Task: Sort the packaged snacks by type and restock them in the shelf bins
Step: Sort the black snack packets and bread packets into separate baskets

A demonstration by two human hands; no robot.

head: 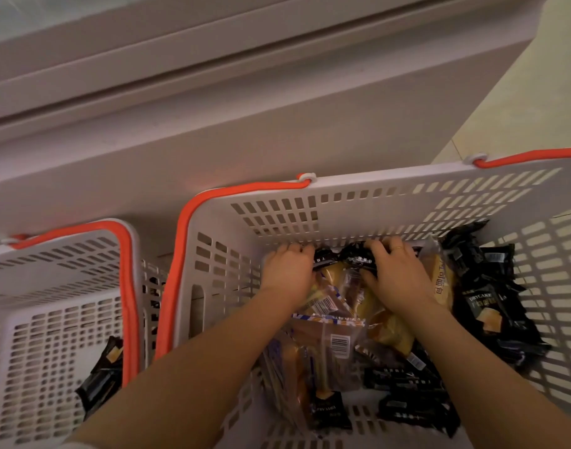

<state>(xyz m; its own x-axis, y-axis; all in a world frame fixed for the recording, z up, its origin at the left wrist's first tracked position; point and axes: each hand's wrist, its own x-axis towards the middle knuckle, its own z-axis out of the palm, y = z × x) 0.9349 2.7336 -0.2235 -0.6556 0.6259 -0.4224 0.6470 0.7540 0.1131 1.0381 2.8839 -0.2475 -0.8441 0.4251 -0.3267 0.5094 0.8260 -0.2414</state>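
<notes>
Both my hands reach into a large white slotted basket point(277, 215) with an orange handle. My left hand point(287, 270) curls its fingers round a black snack packet point(326, 256) at the basket's far wall. My right hand point(394, 273) grips another black packet point(358, 254) beside it. Under my hands lie clear bread packets point(336, 345) with yellow buns. More black cake packets point(485, 306) are piled at the right and near side of the basket.
A second white basket point(51, 319) with an orange handle stands to the left, holding black packets point(103, 374) at its right side. A white cabinet point(213, 108) runs behind both baskets. Pale floor tiles point(520, 92) show at the upper right.
</notes>
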